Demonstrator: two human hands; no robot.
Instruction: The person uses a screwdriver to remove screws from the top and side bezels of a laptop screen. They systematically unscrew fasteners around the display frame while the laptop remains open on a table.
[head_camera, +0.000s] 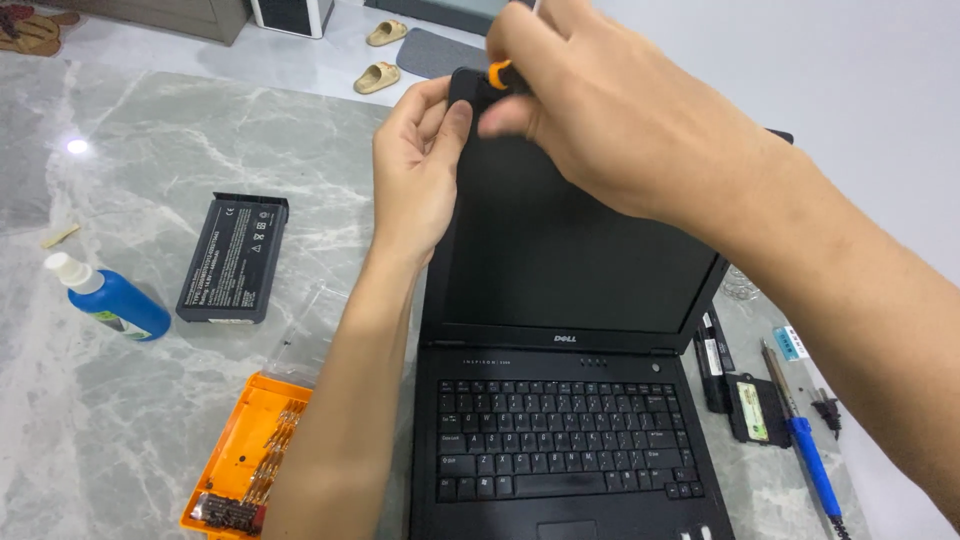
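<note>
An open black laptop (560, 330) stands on the grey marbled table (150, 420), a little right of the middle and near the viewer, its lid raised almost upright and tilted slightly away. The screen is dark and matte, framed by a plain black bezel with a small pale logo centred on the lower strip. Below the hinge lies a black keyboard with white lettering, a row of tiny lights above it and the top edge of a touchpad at the near rim. The casing looks thick and somewhat worn. The left hand (420, 170) grips the lid's far left corner, the thumb pressed on the front of the bezel and the other fingers curled behind the edge. The right hand (610, 120) reaches across the top of the screen and pinches a small screwdriver with an orange collar (500, 74) between thumb and fingertips, its tip hidden at that same corner; the remaining fingers are folded together. To the left of the laptop lie a black rectangular battery pack (235, 258) and, farther left, a blue bottle with a white cap (110, 298) on its side. Near the left forearm sits an orange bit case (245, 455). To the right are small black parts (745, 400) and a blue-handled tool (805, 445).
</note>
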